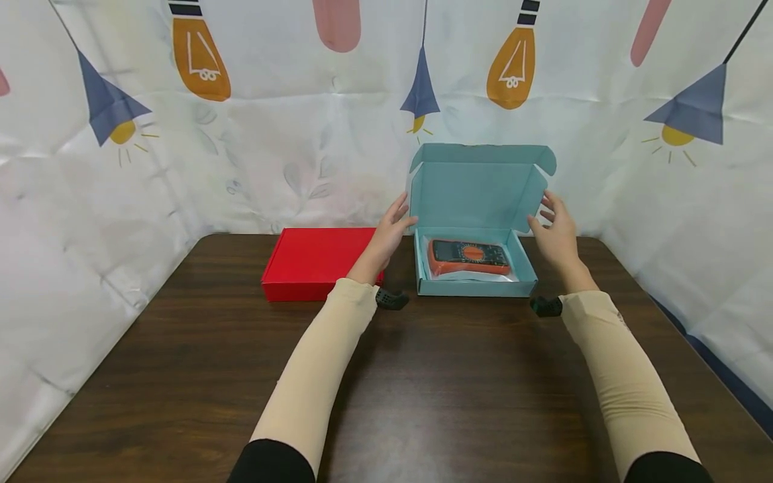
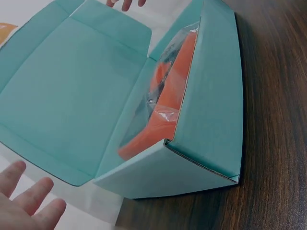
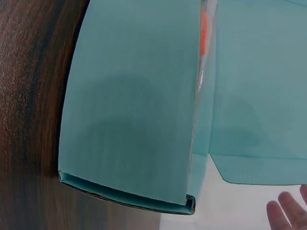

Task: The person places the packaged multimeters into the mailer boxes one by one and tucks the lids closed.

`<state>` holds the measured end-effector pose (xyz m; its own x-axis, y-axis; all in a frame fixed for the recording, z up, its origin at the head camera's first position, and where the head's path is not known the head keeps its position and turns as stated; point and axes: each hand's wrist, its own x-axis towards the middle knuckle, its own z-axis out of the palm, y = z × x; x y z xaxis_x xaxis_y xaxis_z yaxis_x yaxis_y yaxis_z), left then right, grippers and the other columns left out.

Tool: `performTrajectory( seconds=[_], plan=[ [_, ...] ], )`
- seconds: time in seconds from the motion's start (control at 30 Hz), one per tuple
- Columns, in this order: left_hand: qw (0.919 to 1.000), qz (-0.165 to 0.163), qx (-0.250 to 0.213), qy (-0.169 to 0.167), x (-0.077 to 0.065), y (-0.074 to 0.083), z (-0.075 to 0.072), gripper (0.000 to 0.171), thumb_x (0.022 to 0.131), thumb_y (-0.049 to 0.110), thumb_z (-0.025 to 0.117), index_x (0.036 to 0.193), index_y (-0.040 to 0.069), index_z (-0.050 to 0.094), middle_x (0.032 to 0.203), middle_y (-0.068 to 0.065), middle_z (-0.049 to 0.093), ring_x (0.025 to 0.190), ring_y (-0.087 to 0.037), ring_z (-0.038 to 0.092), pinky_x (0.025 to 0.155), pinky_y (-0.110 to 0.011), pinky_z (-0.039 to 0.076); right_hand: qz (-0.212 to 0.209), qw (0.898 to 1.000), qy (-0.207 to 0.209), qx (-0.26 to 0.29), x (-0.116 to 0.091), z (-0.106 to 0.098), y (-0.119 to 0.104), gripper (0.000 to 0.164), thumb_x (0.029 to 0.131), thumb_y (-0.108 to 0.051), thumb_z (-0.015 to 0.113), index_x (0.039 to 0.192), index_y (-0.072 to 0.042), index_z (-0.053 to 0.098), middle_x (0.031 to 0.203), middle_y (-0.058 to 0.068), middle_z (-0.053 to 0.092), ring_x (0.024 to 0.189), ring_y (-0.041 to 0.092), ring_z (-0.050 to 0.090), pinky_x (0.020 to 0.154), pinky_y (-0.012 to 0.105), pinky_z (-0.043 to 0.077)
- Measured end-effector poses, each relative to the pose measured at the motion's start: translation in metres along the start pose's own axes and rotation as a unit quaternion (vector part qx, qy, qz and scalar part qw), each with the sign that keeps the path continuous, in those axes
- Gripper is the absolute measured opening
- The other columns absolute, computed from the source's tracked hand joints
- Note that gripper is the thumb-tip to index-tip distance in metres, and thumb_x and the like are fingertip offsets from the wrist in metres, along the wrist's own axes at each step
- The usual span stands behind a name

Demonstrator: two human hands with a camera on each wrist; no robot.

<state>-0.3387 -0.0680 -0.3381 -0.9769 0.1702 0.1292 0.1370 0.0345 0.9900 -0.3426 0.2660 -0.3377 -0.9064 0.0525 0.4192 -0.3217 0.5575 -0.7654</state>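
A teal cardboard box (image 1: 477,288) stands on the table with its lid (image 1: 474,188) raised upright at the back. Inside lies an orange and black multimeter (image 1: 473,253) in a clear plastic bag, its round dial facing up. My left hand (image 1: 386,238) is beside the lid's left edge, fingers spread and pointing upward. On the opposite side my right hand (image 1: 557,235) reaches to the lid's right side flap, fingers apart. The left wrist view has the left fingers (image 2: 33,199) just off the lid's edge; in the right wrist view the right fingertips (image 3: 285,206) appear beyond the side flap.
A closed red box (image 1: 320,261) sits left of the teal one, partly behind my left forearm. Both boxes are toward the far edge of the dark wooden table (image 1: 435,389). A white curtain (image 1: 272,154) printed with lamps and bulbs hangs behind.
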Motion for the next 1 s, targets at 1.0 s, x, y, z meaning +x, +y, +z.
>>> performTrajectory(
  seconds=[1.0],
  plan=[
    [0.9983,0.004,-0.053,-0.025,0.000,-0.015,0.015,0.052,0.111,0.030,0.040,0.162,0.018,0.035,0.164,-0.009,0.033,0.149,-0.038,0.031,0.120,-0.059,0.020,0.052,0.982,-0.002,0.180,-0.008,0.021,-0.001,0.072,0.100,0.003,0.045,0.165,-0.012,0.018,0.160,0.021,0.024,0.146,0.042,0.033,0.116,0.055,0.033]
  ],
)
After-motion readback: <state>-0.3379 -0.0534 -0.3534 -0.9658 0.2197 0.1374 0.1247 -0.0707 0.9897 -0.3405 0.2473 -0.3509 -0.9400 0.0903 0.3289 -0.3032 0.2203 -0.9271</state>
